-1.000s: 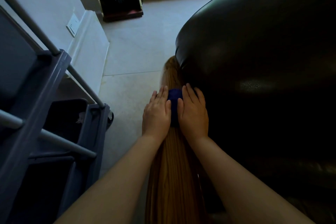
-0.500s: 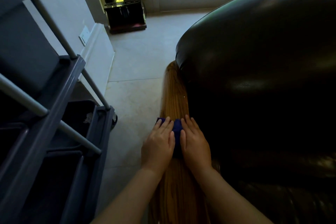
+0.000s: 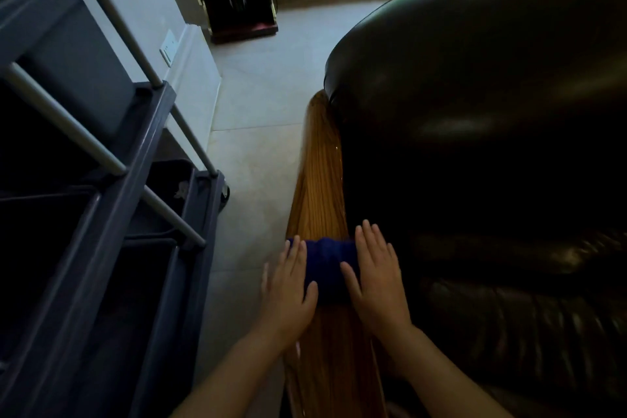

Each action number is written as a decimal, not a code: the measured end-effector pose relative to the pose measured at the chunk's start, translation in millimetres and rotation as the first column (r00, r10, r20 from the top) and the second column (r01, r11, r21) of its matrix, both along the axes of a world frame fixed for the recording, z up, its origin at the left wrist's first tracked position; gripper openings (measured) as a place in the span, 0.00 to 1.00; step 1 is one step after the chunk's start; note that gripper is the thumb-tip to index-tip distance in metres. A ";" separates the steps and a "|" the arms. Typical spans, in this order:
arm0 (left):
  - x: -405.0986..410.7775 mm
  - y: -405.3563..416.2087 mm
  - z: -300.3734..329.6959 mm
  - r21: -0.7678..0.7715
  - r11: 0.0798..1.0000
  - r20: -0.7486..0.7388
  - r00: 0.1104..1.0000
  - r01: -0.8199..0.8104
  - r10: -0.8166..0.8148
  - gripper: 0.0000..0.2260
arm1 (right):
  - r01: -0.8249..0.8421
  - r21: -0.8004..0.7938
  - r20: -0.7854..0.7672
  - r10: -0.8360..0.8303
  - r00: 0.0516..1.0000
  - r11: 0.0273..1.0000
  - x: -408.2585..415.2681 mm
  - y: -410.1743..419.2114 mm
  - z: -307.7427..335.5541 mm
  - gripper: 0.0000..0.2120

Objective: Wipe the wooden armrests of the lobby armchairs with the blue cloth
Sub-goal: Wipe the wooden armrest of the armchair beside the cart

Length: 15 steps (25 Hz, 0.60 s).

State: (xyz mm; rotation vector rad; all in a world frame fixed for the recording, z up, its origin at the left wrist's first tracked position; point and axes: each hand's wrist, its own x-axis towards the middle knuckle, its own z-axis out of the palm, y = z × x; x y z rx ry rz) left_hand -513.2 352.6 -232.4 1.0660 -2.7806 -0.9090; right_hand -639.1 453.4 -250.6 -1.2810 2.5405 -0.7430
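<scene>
Here both my hands lie flat, palms down and fingers stretched forward, on one blue cloth (image 3: 325, 265) spread across the wooden armrest (image 3: 320, 187). My left hand (image 3: 288, 285) presses the cloth's left end at the armrest's outer edge; my right hand (image 3: 376, 278) presses its right end, just beside the armchair (image 3: 492, 112). Neither grip is closed: the fingers are open and lie on the cloth, not curled around it. Both forearms are bare and reach in from the bottom of the view. The cloth is dark blue, soft and bunched into folds between my hands. The armrest is long, narrow, glossy, with straight grain running lengthwise. The armchair's upholstery is dark, smooth, shiny leather, rounded at the back. To my left stands one grey plastic cart (image 3: 112, 197) with pale metal posts on the pale tiled floor (image 3: 258, 95).
</scene>
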 end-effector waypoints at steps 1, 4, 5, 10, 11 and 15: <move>7.3 -1.0 6.2 -0.032 0.999 -0.041 0.999 -0.008 0.006 0.29 | 0.022 -0.053 -0.025 -0.024 0.999 0.998 0.0 7.0 4.4 0.27; 17.4 -1.3 18.8 -0.128 0.991 -0.128 0.991 0.023 -0.040 0.25 | -0.083 -0.116 -0.138 0.067 0.988 0.990 3.4 16.8 9.6 0.21; 17.1 -0.1 19.8 -0.151 0.987 -0.108 0.992 0.051 -0.068 0.23 | -0.095 -0.106 -0.138 0.080 0.987 0.990 5.2 16.9 10.4 0.19; 9.4 6.0 14.5 -0.239 0.969 -0.036 0.997 0.062 -0.073 0.18 | -0.096 -0.056 -0.125 0.088 0.988 0.994 11.7 20.9 7.9 0.22; 7.2 5.9 15.9 -0.238 0.970 -0.036 0.997 0.056 -0.067 0.16 | -0.091 -0.051 -0.127 0.084 0.988 0.995 12.9 22.5 8.6 0.21; -3.6 -7.0 32.1 -0.137 0.990 -0.010 1.000 0.024 -0.025 0.10 | -0.097 -0.025 -0.033 0.096 0.995 0.995 -0.2 17.3 27.5 0.10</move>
